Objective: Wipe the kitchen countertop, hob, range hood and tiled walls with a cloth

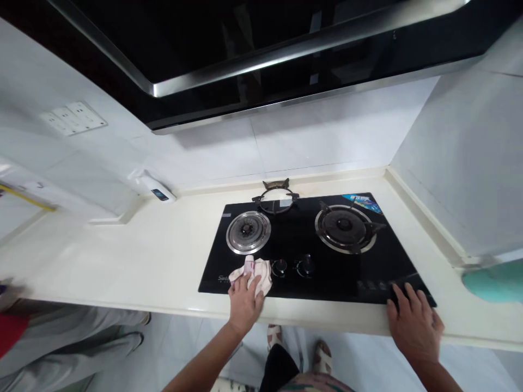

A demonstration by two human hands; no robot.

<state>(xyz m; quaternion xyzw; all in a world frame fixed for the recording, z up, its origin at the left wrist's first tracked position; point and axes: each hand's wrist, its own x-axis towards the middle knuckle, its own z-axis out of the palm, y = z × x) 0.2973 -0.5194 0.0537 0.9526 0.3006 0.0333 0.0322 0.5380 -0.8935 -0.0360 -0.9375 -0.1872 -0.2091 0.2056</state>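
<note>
A black glass gas stove (pixel 294 245) is set into the cream countertop (pixel 171 256). My left hand (pixel 244 302) presses a crumpled white and purple cloth (pixel 261 275) against the stove's front left part, with the fingers bent over it. Just right of the cloth are two control knobs (pixel 305 266). At the front right corner, my right hand (pixel 414 324) lies with its fingers spread on the glass and the counter edge. The left burner (pixel 248 232) has no pot support on it. A loose pot support (pixel 277 198) rests behind, across the stove's back edge. The right burner (pixel 345 227) carries its own support.
A black range hood (pixel 294 87) hangs low above the stove. A white device with a dark screen (pixel 159 190) sits by the back wall. On the right is a turquoise object (pixel 494 280). Another person's legs (pixel 81 337) show at the lower left.
</note>
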